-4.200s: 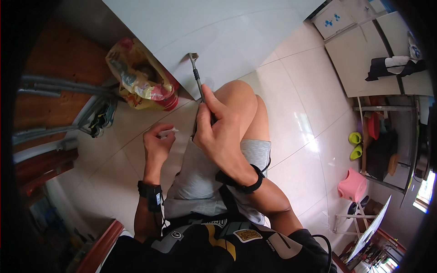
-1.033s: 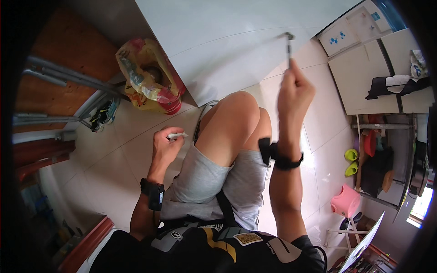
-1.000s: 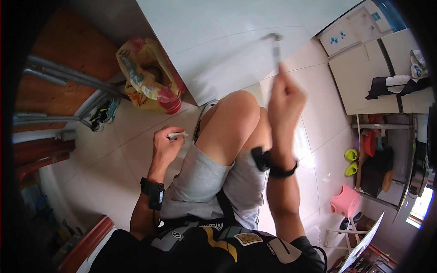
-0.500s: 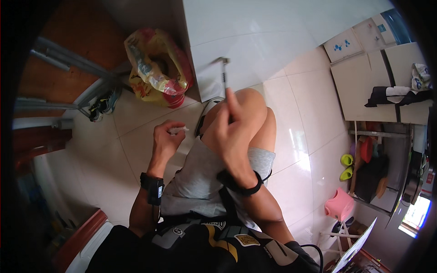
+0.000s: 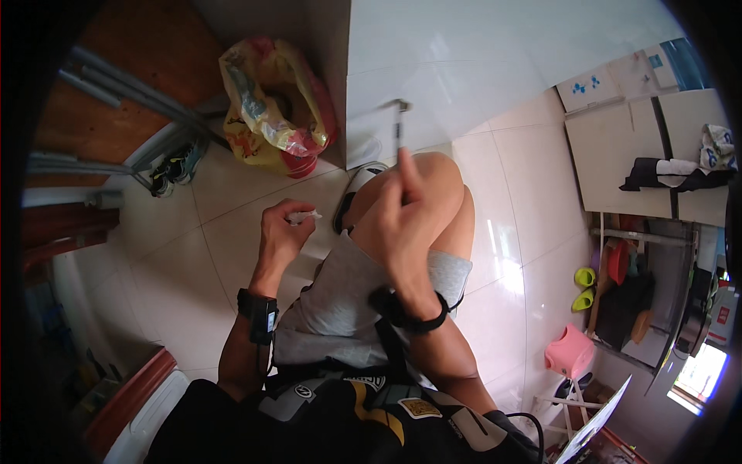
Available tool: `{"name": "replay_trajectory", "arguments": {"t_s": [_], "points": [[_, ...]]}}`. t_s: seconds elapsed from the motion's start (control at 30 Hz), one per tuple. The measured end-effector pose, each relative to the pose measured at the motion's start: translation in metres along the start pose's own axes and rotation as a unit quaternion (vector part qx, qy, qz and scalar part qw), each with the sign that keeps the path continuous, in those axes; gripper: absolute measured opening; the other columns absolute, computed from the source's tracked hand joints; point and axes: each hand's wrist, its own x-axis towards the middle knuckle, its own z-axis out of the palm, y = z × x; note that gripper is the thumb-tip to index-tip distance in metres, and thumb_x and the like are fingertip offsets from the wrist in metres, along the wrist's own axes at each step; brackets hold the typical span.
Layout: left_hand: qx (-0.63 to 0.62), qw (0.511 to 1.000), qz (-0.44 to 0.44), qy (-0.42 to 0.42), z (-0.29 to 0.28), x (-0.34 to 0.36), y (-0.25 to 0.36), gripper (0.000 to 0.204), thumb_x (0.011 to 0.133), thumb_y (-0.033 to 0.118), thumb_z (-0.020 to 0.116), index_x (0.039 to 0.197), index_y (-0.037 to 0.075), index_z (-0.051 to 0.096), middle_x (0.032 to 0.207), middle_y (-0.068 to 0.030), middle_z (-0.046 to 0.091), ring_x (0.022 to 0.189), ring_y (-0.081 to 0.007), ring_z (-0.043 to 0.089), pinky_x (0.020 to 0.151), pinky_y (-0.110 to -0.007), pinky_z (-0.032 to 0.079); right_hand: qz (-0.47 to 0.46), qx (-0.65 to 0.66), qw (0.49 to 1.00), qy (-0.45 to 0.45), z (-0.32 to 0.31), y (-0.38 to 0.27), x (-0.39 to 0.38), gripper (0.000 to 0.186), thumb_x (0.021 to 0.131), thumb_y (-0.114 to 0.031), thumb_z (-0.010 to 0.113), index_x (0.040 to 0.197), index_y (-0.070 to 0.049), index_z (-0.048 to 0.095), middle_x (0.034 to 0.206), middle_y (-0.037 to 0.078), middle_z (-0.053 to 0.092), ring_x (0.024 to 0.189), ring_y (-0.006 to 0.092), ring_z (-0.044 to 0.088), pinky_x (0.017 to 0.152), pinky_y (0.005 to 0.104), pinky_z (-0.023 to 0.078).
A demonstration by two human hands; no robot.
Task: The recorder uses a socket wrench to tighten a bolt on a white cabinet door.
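My right hand (image 5: 405, 224) is closed round a slim tool with a crosswise head (image 5: 399, 127), thumb laid along its shaft. The tool's head is blurred and lies in front of the white tiled wall (image 5: 495, 46); whether it touches the tiles I cannot tell. Lower and to the left, my left hand (image 5: 278, 236) pinches a small crumpled white piece (image 5: 304, 217), perhaps tissue. That hand hangs above the floor tiles, left of my bent knees. Both wrists carry black straps.
A plastic bag-lined red bin (image 5: 301, 165) stands left of the wall's edge. Sneakers (image 5: 176, 168) lie beside metal legs at the left. To the right are white cabinets (image 5: 614, 158), green slippers (image 5: 583, 288), a pink stool (image 5: 570, 352) and a rack (image 5: 641, 232).
The view has shifted slightly, so the bin and wall edge sit further right. Both hands keep their grips; the right hand and tool appear slightly further right in the picture.
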Motion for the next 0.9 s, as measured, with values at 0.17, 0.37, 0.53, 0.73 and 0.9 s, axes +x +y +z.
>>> {"name": "replay_trajectory", "arguments": {"t_s": [0.17, 0.37, 0.53, 0.73, 0.9], "points": [[-0.002, 0.997, -0.074, -0.017, 0.001, 0.002, 0.015, 0.021, 0.077, 0.004, 0.068, 0.097, -0.001, 0.073, 0.082, -0.0064, 0.068, 0.069, -0.0091, 0.06, 0.06, -0.027, 0.049, -0.043, -0.134, 0.989, 0.052, -0.009, 0.008, 0.026, 0.034, 0.095, -0.006, 0.053, 0.125, 0.008, 0.063, 0.063, 0.006, 0.057, 0.055, 0.0111, 0.05, 0.052, 0.0284, 0.04], [0.023, 1.0, 0.016, -0.003, 0.008, 0.004, 0.002, 0.023, 0.077, 0.005, 0.07, 0.099, 0.003, 0.075, 0.074, 0.0021, 0.064, 0.061, -0.0038, 0.051, 0.056, -0.022, 0.043, -0.069, -0.109, 0.992, 0.017, -0.022, -0.006, 0.033, 0.032, 0.092, -0.005, 0.052, 0.117, 0.011, 0.065, 0.062, 0.002, 0.055, 0.056, 0.0086, 0.047, 0.052, 0.0249, 0.037], [0.008, 0.999, -0.031, -0.03, 0.013, 0.003, 0.02, 0.021, 0.077, 0.004, 0.068, 0.096, -0.002, 0.073, 0.082, -0.0057, 0.069, 0.068, -0.0091, 0.059, 0.063, -0.026, 0.048, -0.054, -0.088, 0.994, 0.017, -0.037, -0.001, 0.04, 0.03, 0.091, -0.002, 0.053, 0.115, 0.009, 0.068, 0.053, 0.005, 0.05, 0.051, 0.0118, 0.044, 0.051, 0.0315, 0.038], [0.011, 0.998, -0.045, -0.031, 0.018, 0.002, 0.025, 0.021, 0.076, 0.004, 0.068, 0.095, -0.003, 0.073, 0.081, -0.0039, 0.068, 0.067, -0.0087, 0.058, 0.062, -0.026, 0.048, 0.062, -0.021, 0.996, 0.061, -0.039, -0.007, 0.051, 0.028, 0.087, -0.005, 0.06, 0.111, 0.003, 0.072, 0.057, 0.015, 0.054, 0.054, 0.0238, 0.053, 0.056, 0.0385, 0.04], [0.052, 0.998, -0.005, -0.042, 0.021, 0.004, 0.019, 0.023, 0.076, 0.005, 0.069, 0.099, 0.0, 0.074, 0.071, -0.0004, 0.066, 0.063, -0.0064, 0.058, 0.059, -0.024, 0.047, -0.195, -0.182, 0.963, 0.043, -0.036, 0.014, 0.039, 0.021, 0.089, -0.004, 0.058, 0.102, 0.006, 0.071, 0.065, 0.018, 0.059, 0.062, 0.0285, 0.06, 0.056, 0.0369, 0.043]]}}
